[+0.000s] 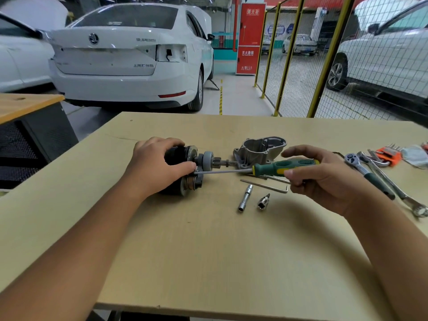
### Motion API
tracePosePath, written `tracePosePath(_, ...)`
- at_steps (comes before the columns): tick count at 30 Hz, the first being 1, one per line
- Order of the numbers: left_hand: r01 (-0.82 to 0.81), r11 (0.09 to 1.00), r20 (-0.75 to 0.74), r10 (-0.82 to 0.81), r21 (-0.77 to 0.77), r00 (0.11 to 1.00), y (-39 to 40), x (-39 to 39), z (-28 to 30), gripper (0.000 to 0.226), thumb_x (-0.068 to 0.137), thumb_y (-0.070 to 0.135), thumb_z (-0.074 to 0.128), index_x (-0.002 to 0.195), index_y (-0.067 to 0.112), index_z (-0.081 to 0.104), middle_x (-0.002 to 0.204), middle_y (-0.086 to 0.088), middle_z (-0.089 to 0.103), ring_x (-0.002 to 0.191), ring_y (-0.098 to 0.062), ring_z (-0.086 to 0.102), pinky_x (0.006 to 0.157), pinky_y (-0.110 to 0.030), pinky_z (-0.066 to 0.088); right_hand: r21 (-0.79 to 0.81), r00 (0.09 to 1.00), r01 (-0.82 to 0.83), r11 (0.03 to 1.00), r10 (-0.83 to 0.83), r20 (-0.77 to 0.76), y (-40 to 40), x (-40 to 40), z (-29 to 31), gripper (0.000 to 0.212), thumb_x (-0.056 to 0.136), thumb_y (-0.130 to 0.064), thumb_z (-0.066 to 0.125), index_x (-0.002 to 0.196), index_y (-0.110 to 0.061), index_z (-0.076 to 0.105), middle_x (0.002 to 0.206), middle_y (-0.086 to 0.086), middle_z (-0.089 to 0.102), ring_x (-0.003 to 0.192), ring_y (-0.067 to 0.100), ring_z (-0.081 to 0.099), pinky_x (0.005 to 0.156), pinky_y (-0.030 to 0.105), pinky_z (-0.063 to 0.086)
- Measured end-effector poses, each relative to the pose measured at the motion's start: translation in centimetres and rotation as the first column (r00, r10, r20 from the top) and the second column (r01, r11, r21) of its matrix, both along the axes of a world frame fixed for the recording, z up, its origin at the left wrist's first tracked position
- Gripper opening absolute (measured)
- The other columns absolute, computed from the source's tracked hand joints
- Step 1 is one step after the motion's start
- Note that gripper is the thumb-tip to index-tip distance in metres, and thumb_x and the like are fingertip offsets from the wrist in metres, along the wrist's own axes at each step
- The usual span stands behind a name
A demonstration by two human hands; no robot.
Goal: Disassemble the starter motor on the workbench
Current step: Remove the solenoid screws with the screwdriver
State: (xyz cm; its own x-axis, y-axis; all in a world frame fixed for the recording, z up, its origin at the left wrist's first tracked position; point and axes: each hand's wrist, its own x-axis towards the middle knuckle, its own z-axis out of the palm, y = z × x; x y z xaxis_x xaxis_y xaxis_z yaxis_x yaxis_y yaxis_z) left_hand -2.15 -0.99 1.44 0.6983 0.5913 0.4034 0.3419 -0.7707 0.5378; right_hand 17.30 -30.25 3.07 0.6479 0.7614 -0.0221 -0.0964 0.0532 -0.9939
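Prying at starter motor [183, 169] face.
Our left hand [155, 167] grips it; right hand [324, 179] holds screwdriver [266, 169], shaft pointing left along motor's axis.

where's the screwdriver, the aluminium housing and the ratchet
screwdriver [286, 166], head view, on its green and yellow handle
aluminium housing [259, 149], head view, on its hollow side wall
ratchet [352, 158], head view, on its round head

A person's left hand [159, 165] grips a black starter motor [185, 170] lying on its side on a pale wooden workbench [208, 251]; the right hand [324, 179] holds a green-handled screwdriver [273, 168], its tip touching the motor's open end; a grey metal housing [259, 150] sits just behind (apart from the motor); sockets, a hex key [266, 186] and a ratchet [368, 174] lie nearby.
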Motion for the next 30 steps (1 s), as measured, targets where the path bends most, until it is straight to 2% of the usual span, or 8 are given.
tracePosePath(4,-0.002,1.0,-0.013,0.002,-0.002,1.0,-0.13,-0.02,0.13,0.068,0.063,0.072,0.063,0.125,0.044,0.065,0.112,0.013,0.054,0.126,-0.026,0.042,0.097,-0.036,0.038,-0.169,0.999,0.039,0.985,-0.034,0.031,0.09,-0.43,0.13,0.043,0.075,-0.047,0.078,0.099,-0.013,0.073,0.084,0.021,0.069,0.052,0.018,0.046,0.046,0.027,0.04)
tracePosePath(12,0.003,1.0,-0.026,-0.003,0.007,1.0,-0.05,-0.08,0.19,0.068,0.065,0.073,0.062,0.126,0.044,0.065,0.112,0.012,0.054,0.126,-0.027,0.043,0.099,-0.039,0.04,0.028,1.0,-0.009,1.0,0.01,-0.004,0.04,-0.06,-0.09,0.041,0.062,-0.003,0.084,0.099,-0.014,0.072,0.082,0.007,0.062,0.058,0.017,0.043,0.052,0.028,0.041)
tracePosePath(14,0.005,1.0,-0.029,-0.005,0.002,1.0,-0.07,-0.13,0.2,0.069,0.065,0.074,0.062,0.126,0.044,0.065,0.111,0.012,0.054,0.125,-0.027,0.043,0.099,-0.039,0.04,-0.031,1.0,-0.009,0.999,0.009,0.006,0.12,-0.37,0.01,0.03,0.071,-0.018,0.081,0.099,-0.014,0.072,0.083,0.009,0.065,0.057,0.018,0.045,0.05,0.028,0.041)
tracePosePath(17,0.007,1.0,-0.038,-0.006,0.001,0.999,-0.05,-0.12,0.26,0.067,0.065,0.073,0.062,0.125,0.044,0.065,0.111,0.011,0.055,0.125,-0.027,0.044,0.099,-0.039,0.04,-0.158,0.998,0.04,0.987,-0.033,0.046,0.07,-0.54,0.18,0.036,0.081,-0.044,0.072,0.1,-0.014,0.073,0.083,0.02,0.069,0.051,0.018,0.045,0.046,0.026,0.037)
tracePosePath(23,0.015,1.0,-0.046,-0.014,0.003,0.999,-0.08,-0.14,0.3,0.065,0.066,0.073,0.062,0.124,0.045,0.064,0.111,0.012,0.055,0.124,-0.027,0.043,0.095,-0.037,0.038,0.042,1.0,0.022,0.999,-0.023,0.02,0.02,0.09,-0.06,0.04,0.063,-0.006,0.085,0.101,-0.013,0.073,0.088,0.015,0.063,0.059,0.018,0.046,0.055,0.032,0.046)
tracePosePath(25,0.018,1.0,-0.05,-0.018,0.002,0.999,-0.03,-0.17,0.29,0.065,0.066,0.073,0.061,0.124,0.045,0.064,0.111,0.012,0.054,0.124,-0.027,0.044,0.096,-0.037,0.039,0.037,1.0,0.02,0.999,-0.02,0.01,0.1,-0.03,-0.08,0.042,0.064,-0.012,0.088,0.102,-0.012,0.072,0.089,0.015,0.064,0.061,0.018,0.048,0.057,0.033,0.048)
tracePosePath(28,0.02,1.0,-0.058,-0.02,0.005,0.998,0.04,-0.14,0.29,0.066,0.067,0.074,0.061,0.125,0.043,0.064,0.112,0.01,0.055,0.125,-0.028,0.045,0.102,-0.041,0.041,-0.106,0.999,0.039,0.994,-0.037,0.025,0.12,-0.43,0.15,0.04,0.078,-0.044,0.078,0.1,-0.011,0.072,0.086,0.024,0.069,0.051,0.018,0.047,0.047,0.028,0.042)
tracePosePath(30,0.022,1.0,-0.059,-0.022,0.006,0.998,0.12,-0.14,0.29,0.065,0.072,0.075,0.056,0.127,0.042,0.065,0.116,0.007,0.059,0.126,-0.028,0.045,0.107,-0.044,0.041,-0.104,0.999,0.036,0.994,-0.033,0.031,0.09,-0.28,0.21,0.035,0.08,-0.04,0.074,0.097,-0.01,0.072,0.083,0.026,0.068,0.048,0.017,0.045,0.045,0.026,0.039)
